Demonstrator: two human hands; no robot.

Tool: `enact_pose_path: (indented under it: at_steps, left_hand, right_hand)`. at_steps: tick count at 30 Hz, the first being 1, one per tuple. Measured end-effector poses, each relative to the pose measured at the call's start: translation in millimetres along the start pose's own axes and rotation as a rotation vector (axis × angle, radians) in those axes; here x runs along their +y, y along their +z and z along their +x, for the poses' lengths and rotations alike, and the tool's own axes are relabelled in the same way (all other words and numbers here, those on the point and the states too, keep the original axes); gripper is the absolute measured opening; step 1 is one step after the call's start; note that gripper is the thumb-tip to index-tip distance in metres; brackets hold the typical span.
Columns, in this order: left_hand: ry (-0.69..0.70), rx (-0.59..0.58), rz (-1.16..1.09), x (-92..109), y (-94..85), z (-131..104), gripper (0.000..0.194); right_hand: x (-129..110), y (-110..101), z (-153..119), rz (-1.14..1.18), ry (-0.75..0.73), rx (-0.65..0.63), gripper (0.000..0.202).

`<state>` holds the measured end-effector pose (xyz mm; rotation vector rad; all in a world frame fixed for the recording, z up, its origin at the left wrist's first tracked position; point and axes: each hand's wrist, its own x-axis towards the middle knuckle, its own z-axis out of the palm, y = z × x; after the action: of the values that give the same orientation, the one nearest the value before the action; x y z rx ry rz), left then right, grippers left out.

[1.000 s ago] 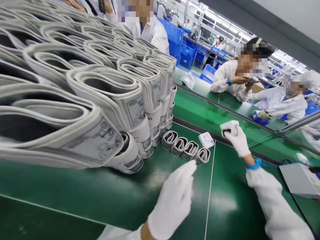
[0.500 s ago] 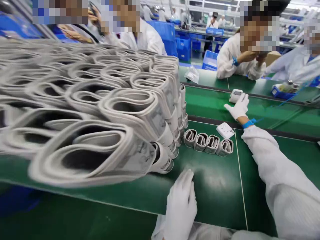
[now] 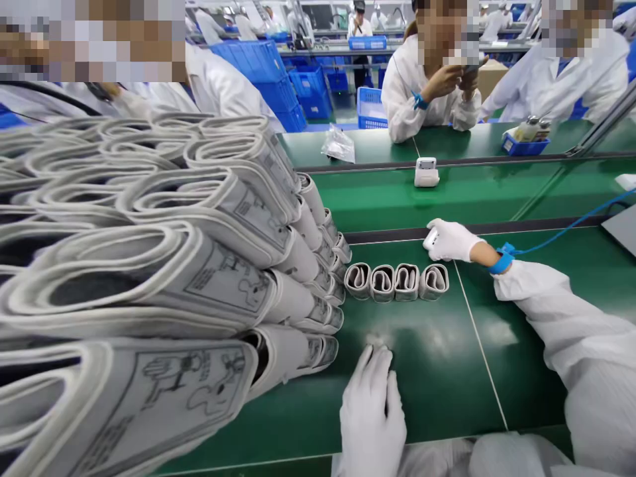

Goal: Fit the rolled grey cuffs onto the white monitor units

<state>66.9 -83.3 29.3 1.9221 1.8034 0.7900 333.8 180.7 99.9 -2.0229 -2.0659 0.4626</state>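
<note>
My right hand [image 3: 453, 240], in a white glove with a blue wrist strap, has its fingers closed round a small white device [image 3: 431, 238] at the far edge of the green work surface. Just to the left stand several small rolled grey cuffs [image 3: 382, 283] in a row. My left hand [image 3: 373, 404], also gloved, lies flat near the front edge, holding nothing, its fingers stretched out. Another white device with a grey screen [image 3: 426, 173] sits on the green strip beyond, apart from both hands.
Tall stacks of rolled grey cuffs [image 3: 233, 265] fill the left side. Across the bench are a clear plastic bag [image 3: 338, 144], a small blue tray [image 3: 525, 144] with bottles, and people in white coats. A blue cord [image 3: 571, 232] runs right from my wrist strap.
My right hand has left the screened device, drawn back nearer and closed on the flat white device. My left hand stays flat on the surface. The view has turned to the right.
</note>
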Motion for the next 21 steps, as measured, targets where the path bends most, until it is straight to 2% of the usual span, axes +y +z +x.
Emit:
enact_pose_path:
  at_steps: [3,6,8,10,11,13,16,18,21]
  left_hand:
    - [-0.143,-0.039,-0.182,3.0,-6.5,-0.4,0.037]
    - [-0.386,-0.131,-0.593,18.8,-9.9,0.1,0.04]
    - [-0.57,-0.242,-0.999,39.1,-3.9,5.1,0.055]
    - [-0.749,-0.404,-1.408,65.7,9.4,15.1,0.07]
    - [-0.825,-0.475,-1.565,80.1,17.6,21.5,0.074]
    - [-0.914,-0.496,-1.729,106.5,33.0,35.5,0.064]
    - [-0.947,-0.361,-1.773,129.7,42.3,55.4,0.042]
    - [-0.913,-0.281,-1.759,132.0,35.3,65.3,0.036]
    - [-0.779,-0.161,-1.666,125.7,10.0,73.7,0.034]
  right_hand:
    - [14.2,4.3,-6.5,0.198,0.021,0.051,0.065]
    - [22.6,8.2,-37.9,0.395,0.003,0.167,0.057]
    - [23.4,12.4,-72.7,0.585,-0.109,0.37,0.052]
    - [19.5,19.6,-114.1,0.744,-0.314,0.587,0.05]
    - [16.2,24.1,-134.7,0.764,-0.421,0.635,0.05]
    - [8.4,33.8,-170.4,0.747,-0.62,0.579,0.05]
    - [-0.8,45.4,-200.8,0.633,-0.823,0.355,0.04]
    - [-2.7,49.8,-206.7,0.515,-0.859,0.268,0.037]
    - [2.1,50.4,-200.0,0.442,-0.831,0.284,0.053]
